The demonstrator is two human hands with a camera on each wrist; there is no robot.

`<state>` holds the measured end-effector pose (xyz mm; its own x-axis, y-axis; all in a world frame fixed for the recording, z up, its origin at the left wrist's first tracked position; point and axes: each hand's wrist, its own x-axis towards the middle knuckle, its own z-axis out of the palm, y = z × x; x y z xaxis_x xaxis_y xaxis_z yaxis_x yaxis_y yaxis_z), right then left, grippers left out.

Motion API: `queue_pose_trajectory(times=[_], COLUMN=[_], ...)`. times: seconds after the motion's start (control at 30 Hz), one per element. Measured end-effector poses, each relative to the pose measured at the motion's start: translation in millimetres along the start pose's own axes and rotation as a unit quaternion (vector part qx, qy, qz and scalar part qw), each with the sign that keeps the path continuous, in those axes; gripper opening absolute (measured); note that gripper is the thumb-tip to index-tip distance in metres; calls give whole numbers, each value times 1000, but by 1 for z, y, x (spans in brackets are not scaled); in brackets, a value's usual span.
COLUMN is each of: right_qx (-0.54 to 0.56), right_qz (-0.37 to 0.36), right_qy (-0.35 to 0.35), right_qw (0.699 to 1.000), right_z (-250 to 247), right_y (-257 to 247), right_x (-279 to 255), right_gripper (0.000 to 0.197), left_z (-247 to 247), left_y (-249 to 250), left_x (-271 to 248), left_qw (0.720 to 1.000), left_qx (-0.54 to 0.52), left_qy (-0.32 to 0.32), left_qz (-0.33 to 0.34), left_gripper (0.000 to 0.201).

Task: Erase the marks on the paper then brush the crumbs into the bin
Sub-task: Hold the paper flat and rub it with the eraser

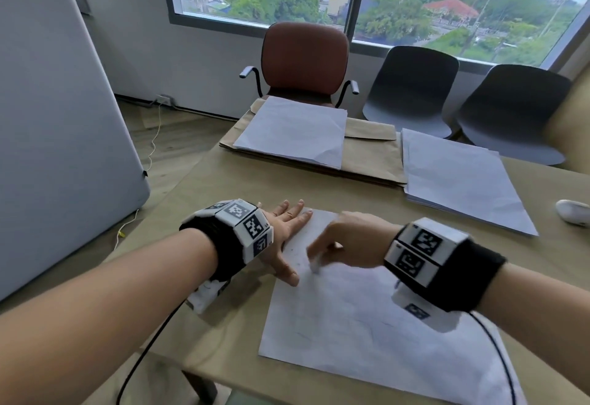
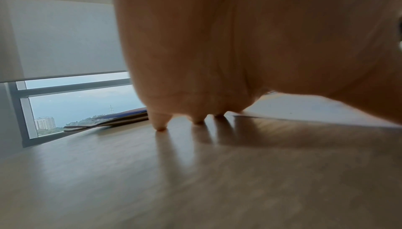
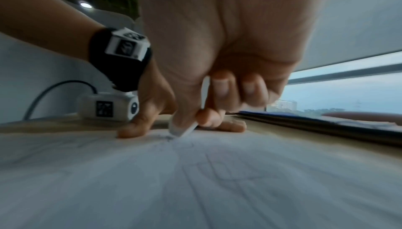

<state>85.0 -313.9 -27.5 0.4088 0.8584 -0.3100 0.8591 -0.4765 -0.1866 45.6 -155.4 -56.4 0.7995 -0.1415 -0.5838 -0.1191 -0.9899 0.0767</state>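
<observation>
Desk [image 1: 223, 181]: hands pin, rub paper [image 1: 351, 325].

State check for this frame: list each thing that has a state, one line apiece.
Paper: flat on the table, faint pencil marks left.
Eraser: tip on the paper, in the right hand's grip.
Right hand: pinching the eraser.
Left hand: fingers spread, pressing the paper's corner.
Paper stack: untouched.

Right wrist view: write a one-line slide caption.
Right hand pinches a white eraser against the marked paper while the left hand presses the sheet flat.
</observation>
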Motion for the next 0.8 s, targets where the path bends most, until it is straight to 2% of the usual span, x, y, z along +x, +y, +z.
queue_pose_trajectory(times=[0.1, 0.17, 0.27, 0.4, 0.47, 0.53, 0.6, 0.67, 0.73, 0.8], right_qx=[41, 31, -3, 64, 135, 166, 146, 108, 99, 107], right_qz=[9, 0, -12, 40, 76, 112, 139, 155, 133, 77], right_qy=[68, 46, -22, -28, -5, 50, 87, 111, 115, 76], right_qw=[997, 998, 1000, 997, 988, 978, 976, 976, 979, 988], right_z=[7, 13, 13, 16, 17, 13, 11, 11, 16, 20], right_y=[-2, 2, 7, 13, 14, 17, 21, 19, 11, 1], right_x=[11, 2, -24, -33, -25, -17, -5, 3, 3, -7], right_gripper=[16, 17, 19, 16, 16, 17, 19, 21, 22, 21], left_z=[0, -1, -3, -9, -13, -16, -14, -8, -3, -3], left_y=[-1, -1, 0, 9, 15, 20, 22, 23, 24, 24], left_x=[1, -1, -1, -2, 0, 4, 7, 9, 8, 7], left_qw=[1000, 1000, 1000, 1000, 999, 999, 998, 998, 999, 999], left_qx=[0, 0, -3, 27, 31, -3, -42, -36, -16, -3], left_qy=[-2, -7, -2, -2, -13, -24, -9, 17, 22, 9], left_qz=[-3, -4, -5, 1, 20, 43, 56, 51, 42, 44], left_gripper=[121, 121, 121, 121, 120, 119, 120, 123, 124, 123])
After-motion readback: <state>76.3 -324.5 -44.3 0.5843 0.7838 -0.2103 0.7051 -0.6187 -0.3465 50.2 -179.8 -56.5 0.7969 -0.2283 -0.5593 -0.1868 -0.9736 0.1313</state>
